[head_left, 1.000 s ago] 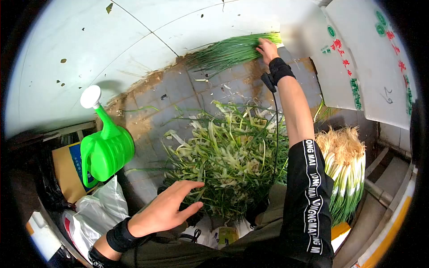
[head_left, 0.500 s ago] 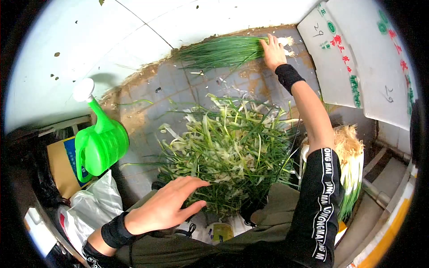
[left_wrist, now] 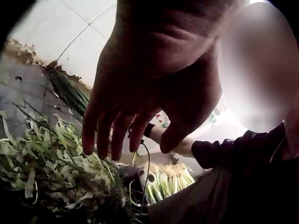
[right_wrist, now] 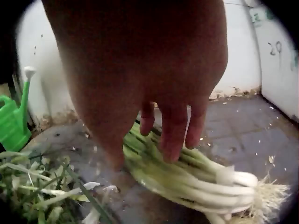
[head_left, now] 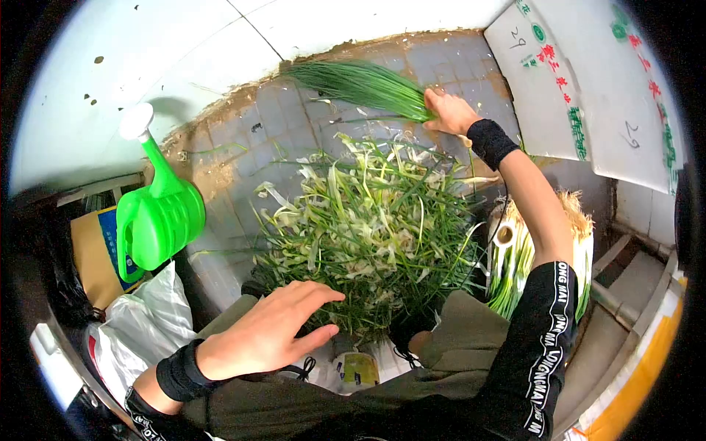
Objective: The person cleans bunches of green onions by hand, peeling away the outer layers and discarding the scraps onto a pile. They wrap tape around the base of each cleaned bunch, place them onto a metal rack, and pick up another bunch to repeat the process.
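Observation:
My right hand (head_left: 450,114) grips a bunch of green onions (head_left: 360,87) near its pale end at the back of the floor. In the right wrist view the fingers and thumb curl round the stalks of the green onions (right_wrist: 196,182), whose white bulbs and roots stick out to the right. The long green leaves trail left toward the wall. My left hand (head_left: 265,331) hovers over my lap, fingers loosely extended and holding nothing, at the near edge of a heap of onion trimmings (head_left: 368,213). The left wrist view shows the palm of the left hand (left_wrist: 149,93) facing down.
More green onions (head_left: 581,242) stand roots up at my right, beside a white roll (head_left: 504,234) with a hollow core. White boxes (head_left: 529,81) line the right wall. A green watering can (head_left: 158,228) and a white plastic bag (head_left: 143,316) are on the left.
My right hand has closed round the bunch by the wall and drawn its pale end toward me, so the bunch now slants. My left hand has stayed nearly still.

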### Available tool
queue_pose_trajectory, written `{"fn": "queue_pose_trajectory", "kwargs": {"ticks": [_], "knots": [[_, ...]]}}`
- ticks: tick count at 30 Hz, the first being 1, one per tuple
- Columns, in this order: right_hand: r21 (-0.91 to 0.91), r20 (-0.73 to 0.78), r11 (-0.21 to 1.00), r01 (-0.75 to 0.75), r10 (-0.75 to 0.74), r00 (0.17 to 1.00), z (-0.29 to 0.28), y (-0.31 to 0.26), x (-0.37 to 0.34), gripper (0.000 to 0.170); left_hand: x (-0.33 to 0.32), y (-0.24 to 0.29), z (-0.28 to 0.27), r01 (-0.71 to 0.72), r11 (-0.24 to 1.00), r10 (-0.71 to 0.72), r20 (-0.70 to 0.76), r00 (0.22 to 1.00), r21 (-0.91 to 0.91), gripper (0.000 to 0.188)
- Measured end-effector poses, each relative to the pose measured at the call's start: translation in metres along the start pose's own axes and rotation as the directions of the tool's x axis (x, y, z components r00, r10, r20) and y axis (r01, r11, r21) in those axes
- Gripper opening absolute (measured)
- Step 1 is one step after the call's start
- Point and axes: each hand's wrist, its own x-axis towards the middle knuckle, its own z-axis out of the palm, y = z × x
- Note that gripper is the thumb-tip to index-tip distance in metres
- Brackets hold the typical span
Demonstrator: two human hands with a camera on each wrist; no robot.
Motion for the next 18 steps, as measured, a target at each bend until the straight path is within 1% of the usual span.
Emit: {"fn": "queue_pose_trajectory", "kwargs": {"ticks": [2,3,5,6,7,9,10,11,13,14,15,17,18], "knots": [[0.171,-0.092,0.985,-0.002,0.018,0.996,-0.002,0.001,-0.017,0.069,-0.002,0.006,0.003,-0.013,1.0,0.013,0.009,1.0,0.008,0.044],[0.167,-0.094,0.986,-0.006,0.022,0.995,-0.001,0.004,-0.023,0.069,-0.003,0.009,0.005,-0.021,0.999,0.021,0.016,1.0,0.025,0.045],[-0.016,-0.224,0.989,-0.146,0.139,0.965,0.015,0.017,-0.033,0.077,-0.006,0.01,0.009,-0.04,0.999,0.039,0.018,0.999,0.025,0.045],[-0.063,-0.101,0.978,-0.2,0.194,0.976,0.033,0.037,-0.028,0.074,-0.008,0.011,0.01,-0.039,0.998,0.038,0.029,0.999,0.038,0.044],[-0.065,-0.11,0.976,-0.206,0.199,0.974,0.042,0.043,-0.027,0.074,-0.009,0.012,0.011,-0.039,0.998,0.037,0.041,0.998,0.053,0.044],[-0.149,-0.054,0.939,-0.31,0.306,0.951,0.048,0.044,-0.027,0.076,-0.01,0.012,0.013,-0.054,0.997,0.053,0.024,0.998,0.058,0.044],[-0.218,-0.116,0.923,-0.316,0.297,0.948,0.05,0.039,-0.029,0.074,-0.012,0.012,0.013,-0.064,0.996,0.063,0.01,0.998,0.059,0.044],[-0.215,-0.115,0.925,-0.312,0.293,0.949,0.048,0.039,-0.028,0.074,-0.013,0.014,0.013,-0.058,0.997,0.058,0.009,0.998,0.059,0.044],[-0.166,-0.095,0.949,-0.268,0.255,0.962,0.037,0.042,-0.029,0.062,-0.012,0.016,0.015,-0.07,0.997,0.07,0.015,0.997,0.032,0.044],[-0.058,-0.051,0.987,-0.152,0.149,0.988,0.03,0.059,-0.027,0.055,-0.013,0.015,0.016,-0.066,0.998,0.065,0.016,0.998,0.023,0.044],[-0.003,0.026,0.991,-0.133,0.133,0.991,0.013,0.065,-0.029,0.053,-0.013,0.015,0.017,-0.056,0.998,0.055,0.025,0.998,0.034,0.044],[0.029,-0.079,1.0,0.004,-0.002,0.997,-0.01,0.086,-0.028,0.051,-0.013,0.016,0.021,-0.052,0.998,0.051,0.039,0.998,0.04,0.043],[0.065,-0.108,0.998,0.022,-0.015,0.994,-0.031,0.082,-0.035,0.051,-0.014,0.016,0.022,-0.045,0.998,0.043,0.045,0.998,0.044,0.043]]}}
